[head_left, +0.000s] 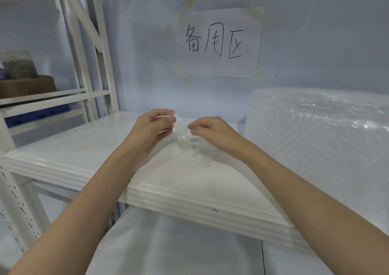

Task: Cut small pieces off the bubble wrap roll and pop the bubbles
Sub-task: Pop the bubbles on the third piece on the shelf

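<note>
above the shelf (88, 154), fingers (168, 120) pinch wrap (182, 131).

The bubble wrap roll (328, 131) runs off the right edge.

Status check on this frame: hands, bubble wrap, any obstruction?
Left hand and right hand both pinch small bubble wrap piece above shelf. Roll at right, untouched. Nothing in the way.

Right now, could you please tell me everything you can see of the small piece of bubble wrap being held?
The small bubble wrap piece is clear, crinkled plastic film, its bubbles hard to make out. It is held above the white shelf, its lower end trailing down toward the surface. The left hand pinches its upper left edge between thumb and fingers; the right hand pinches its right side. It is separate from the big roll.
</note>
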`<state>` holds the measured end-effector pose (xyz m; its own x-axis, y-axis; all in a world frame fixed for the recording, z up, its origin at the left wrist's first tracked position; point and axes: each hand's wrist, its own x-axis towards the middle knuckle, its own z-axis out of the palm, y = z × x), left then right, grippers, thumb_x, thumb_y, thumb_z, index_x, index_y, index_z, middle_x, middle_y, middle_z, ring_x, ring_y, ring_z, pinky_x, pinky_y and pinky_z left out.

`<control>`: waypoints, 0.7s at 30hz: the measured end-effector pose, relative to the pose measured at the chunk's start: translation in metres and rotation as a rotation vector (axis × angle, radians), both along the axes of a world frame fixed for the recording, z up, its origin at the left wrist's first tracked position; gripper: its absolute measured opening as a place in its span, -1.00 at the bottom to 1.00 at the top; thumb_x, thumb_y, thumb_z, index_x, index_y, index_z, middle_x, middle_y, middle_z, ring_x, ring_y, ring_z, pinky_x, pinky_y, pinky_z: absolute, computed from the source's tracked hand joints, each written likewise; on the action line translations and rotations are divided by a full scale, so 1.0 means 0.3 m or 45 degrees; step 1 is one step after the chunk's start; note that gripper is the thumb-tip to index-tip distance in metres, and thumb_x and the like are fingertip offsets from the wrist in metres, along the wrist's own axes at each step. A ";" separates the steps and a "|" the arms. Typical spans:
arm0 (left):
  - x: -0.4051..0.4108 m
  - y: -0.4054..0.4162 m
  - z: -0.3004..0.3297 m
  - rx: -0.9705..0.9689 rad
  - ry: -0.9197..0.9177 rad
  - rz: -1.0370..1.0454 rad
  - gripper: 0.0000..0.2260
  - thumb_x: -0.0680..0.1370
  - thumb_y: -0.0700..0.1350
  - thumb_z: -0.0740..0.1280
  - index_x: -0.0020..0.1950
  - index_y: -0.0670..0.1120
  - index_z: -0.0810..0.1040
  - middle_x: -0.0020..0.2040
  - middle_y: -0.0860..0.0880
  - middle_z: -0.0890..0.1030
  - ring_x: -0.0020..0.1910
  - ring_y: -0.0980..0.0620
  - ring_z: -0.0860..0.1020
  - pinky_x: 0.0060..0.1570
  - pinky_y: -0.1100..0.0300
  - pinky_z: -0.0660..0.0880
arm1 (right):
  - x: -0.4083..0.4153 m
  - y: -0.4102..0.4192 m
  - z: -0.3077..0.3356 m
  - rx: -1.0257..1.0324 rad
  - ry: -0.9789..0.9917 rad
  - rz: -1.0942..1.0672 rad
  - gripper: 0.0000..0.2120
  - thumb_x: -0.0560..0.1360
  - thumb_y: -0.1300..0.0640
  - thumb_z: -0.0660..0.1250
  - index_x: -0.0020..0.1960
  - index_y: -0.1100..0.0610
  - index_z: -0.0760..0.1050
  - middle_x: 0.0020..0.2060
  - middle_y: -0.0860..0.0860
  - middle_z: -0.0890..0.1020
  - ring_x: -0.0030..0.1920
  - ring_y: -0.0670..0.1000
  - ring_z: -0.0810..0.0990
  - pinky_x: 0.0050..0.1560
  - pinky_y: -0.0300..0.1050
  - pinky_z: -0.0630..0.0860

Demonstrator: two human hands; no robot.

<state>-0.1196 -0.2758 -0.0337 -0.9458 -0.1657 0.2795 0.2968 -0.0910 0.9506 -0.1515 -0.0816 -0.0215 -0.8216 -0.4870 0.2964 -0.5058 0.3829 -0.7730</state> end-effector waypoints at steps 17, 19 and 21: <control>0.008 0.015 0.003 0.034 0.095 -0.106 -0.87 0.54 -0.29 0.37 0.05 -0.11 0.61 -0.07 -0.15 0.59 -0.21 0.06 0.59 -0.04 0.27 0.57 | 0.008 -0.042 -0.015 -0.271 -0.140 0.047 -0.86 0.45 0.18 0.47 -0.02 0.21 0.64 -0.11 0.06 0.71 -0.13 -0.11 0.65 -0.04 -0.37 0.51; 0.009 0.016 0.004 0.043 0.099 -0.100 -0.86 0.54 -0.29 0.37 0.05 -0.11 0.61 -0.04 -0.16 0.59 -0.19 0.06 0.59 -0.03 0.27 0.57 | 0.011 -0.046 -0.012 -0.285 -0.154 0.049 -0.88 0.43 0.20 0.48 -0.04 0.18 0.62 -0.13 0.04 0.70 -0.15 -0.11 0.65 -0.05 -0.37 0.51; 0.009 0.017 0.005 0.047 0.100 -0.104 -0.86 0.54 -0.29 0.38 0.05 -0.11 0.61 -0.02 -0.18 0.58 -0.17 0.06 0.59 -0.01 0.28 0.57 | 0.014 -0.047 -0.011 -0.286 -0.163 0.058 -0.89 0.43 0.23 0.49 -0.08 0.14 0.61 -0.18 -0.02 0.68 -0.18 -0.12 0.64 -0.05 -0.35 0.52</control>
